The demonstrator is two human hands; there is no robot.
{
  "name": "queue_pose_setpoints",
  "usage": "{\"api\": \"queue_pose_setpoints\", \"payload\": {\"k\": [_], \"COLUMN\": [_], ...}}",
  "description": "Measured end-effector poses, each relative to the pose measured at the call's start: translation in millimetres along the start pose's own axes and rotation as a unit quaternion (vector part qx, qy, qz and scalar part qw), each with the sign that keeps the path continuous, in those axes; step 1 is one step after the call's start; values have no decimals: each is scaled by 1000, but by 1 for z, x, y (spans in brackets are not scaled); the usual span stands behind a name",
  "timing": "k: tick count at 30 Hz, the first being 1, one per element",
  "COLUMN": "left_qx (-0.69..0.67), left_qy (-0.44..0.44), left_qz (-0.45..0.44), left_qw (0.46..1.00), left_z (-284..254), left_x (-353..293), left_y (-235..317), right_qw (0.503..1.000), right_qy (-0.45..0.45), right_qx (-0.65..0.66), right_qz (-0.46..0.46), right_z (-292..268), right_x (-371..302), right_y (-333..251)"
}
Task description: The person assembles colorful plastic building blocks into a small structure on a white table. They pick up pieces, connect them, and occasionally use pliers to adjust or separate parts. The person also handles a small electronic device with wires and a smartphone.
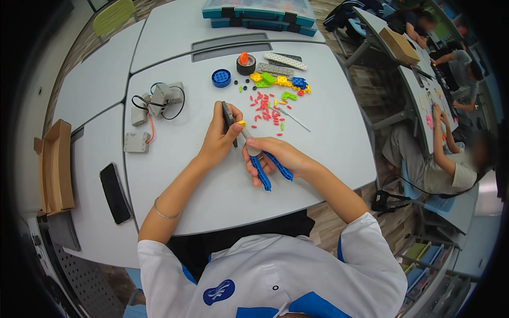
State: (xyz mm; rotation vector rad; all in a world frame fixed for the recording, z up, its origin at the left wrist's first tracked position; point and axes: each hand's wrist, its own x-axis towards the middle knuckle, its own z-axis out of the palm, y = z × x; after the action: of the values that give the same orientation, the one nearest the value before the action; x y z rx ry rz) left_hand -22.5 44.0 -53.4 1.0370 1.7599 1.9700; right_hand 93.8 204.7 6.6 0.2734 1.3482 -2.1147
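Wood-patterned flooring point(328, 225) surrounds a pale worktop point(328, 143); off to the right, other people point(449, 172) are at separate tables. Over the middle of the worktop, the left hand point(214, 135) grips a dark beam point(228, 114), holding it on a slant. The right hand point(283, 151) is closed around a pliers-like tool point(254, 149) with a grey body, a yellow tip and two spread blue handles that point toward the wearer. Its yellow tip sits just beside the beam, close to the left thumb; whether they touch I cannot tell. Beyond the hands lie scattered pink pegs point(265, 108), a thin rod point(297, 121), a blue wheel point(221, 78) and a black tyre point(246, 69). To the left, grey boxes point(137, 142) are joined by cables, and a dark phone point(115, 194) lies nearer the wearer.
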Motion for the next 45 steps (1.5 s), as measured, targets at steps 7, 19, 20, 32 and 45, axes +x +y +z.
{"api": "queue_pose_setpoints", "payload": {"k": [7,19,20,32,45], "left_qx": [-32,134,130,151,183], "left_qy": [25,-13,-7,49,65], "left_qz": [15,54,49,16,65], "left_qw": [999,989,990,987,979], "left_z": [5,-1,-1,4,6], "left_x": [3,0,1,2,5], "left_y": [1,21,21,26,22], "right_qw": [999,997,997,998,991], "right_qy": [33,63,63,54,-3], "right_qx": [-15,-40,-39,2,134], "right_qz": [1,-14,-18,-35,-8], "right_z": [-3,4,4,0,-9], "right_x": [1,0,0,4,0], "right_y": [4,3,3,4,0]}}
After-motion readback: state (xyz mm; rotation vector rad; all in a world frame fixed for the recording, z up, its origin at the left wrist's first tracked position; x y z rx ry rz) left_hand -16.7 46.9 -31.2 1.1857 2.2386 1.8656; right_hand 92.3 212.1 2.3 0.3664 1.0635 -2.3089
